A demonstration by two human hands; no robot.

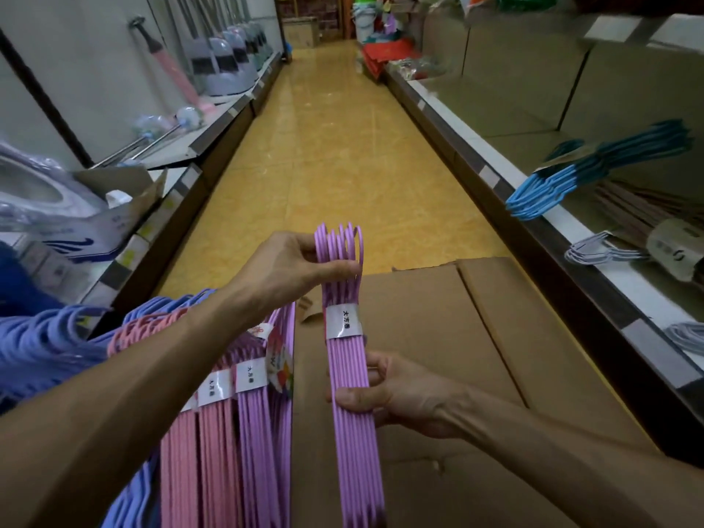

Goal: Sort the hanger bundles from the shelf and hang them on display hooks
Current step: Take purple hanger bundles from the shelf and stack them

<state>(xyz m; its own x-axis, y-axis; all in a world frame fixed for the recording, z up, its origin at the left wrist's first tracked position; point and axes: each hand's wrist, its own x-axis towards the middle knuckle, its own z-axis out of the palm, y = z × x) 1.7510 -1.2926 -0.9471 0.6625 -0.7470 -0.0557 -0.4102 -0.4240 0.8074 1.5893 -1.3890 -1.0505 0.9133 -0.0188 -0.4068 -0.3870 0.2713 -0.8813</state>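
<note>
Bundle (348, 360) of purple hangers is held over the box (476, 356), near its left edge. Hook ends are pinched by the left hand (293, 266); the shafts below the paper band (342, 322) are gripped by the right hand (392, 394). Likely risks: hooks are fanned unevenly, so some could be missed when threaded onto a display hook; the band could slide or tear under pull, and hangers would be spilled. Stacked bundles (228, 432) beside the box could be knocked by the left forearm.
</note>
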